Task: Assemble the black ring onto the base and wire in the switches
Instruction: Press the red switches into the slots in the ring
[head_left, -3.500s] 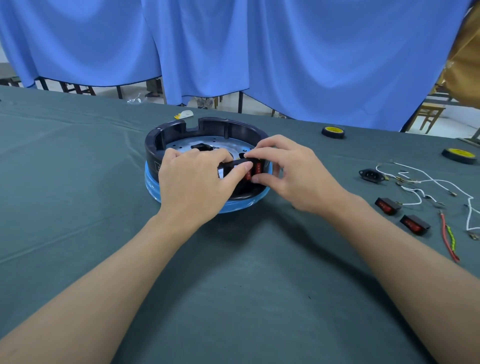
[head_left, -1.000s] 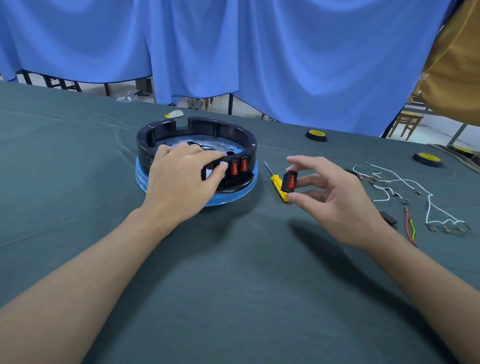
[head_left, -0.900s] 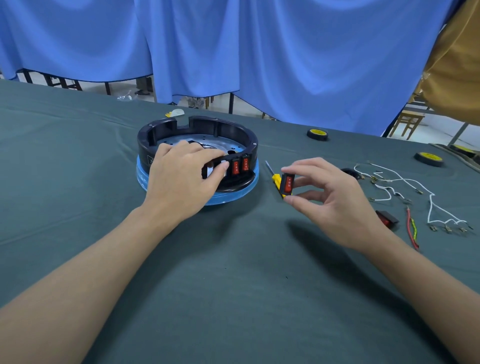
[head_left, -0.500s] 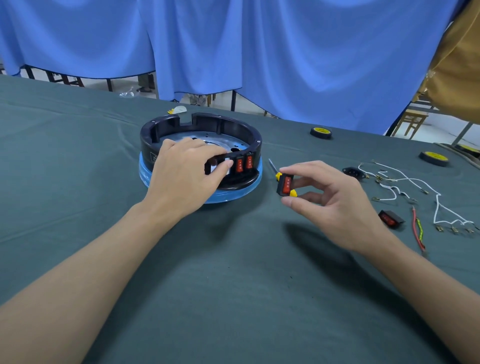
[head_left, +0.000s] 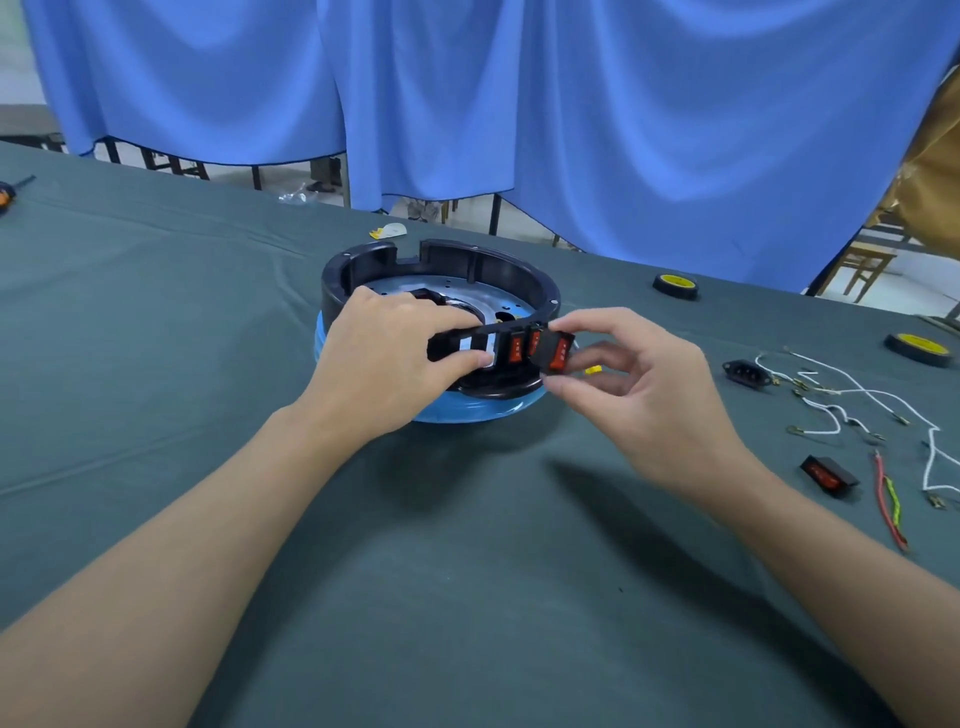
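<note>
The black ring (head_left: 488, 265) sat on the blue base (head_left: 467, 413) at mid tabletop (head_left: 467, 597). The left grip (head_left: 384, 364) clasped the ring's near wall, fingers over the rim and thumb on its outer face, beside two seated switches (head_left: 517, 347). The right grip (head_left: 639, 384) pinched a third switch (head_left: 558, 352) between thumb and forefinger, just beside that pair. This switch looked light, rigid and smooth, apt to twist in a pinch; taking its black frame edges, clear of the red rocker, seemed wisest. The ring looked stiff yet light enough to slide under a push, so bracing it seemed sensible.
</note>
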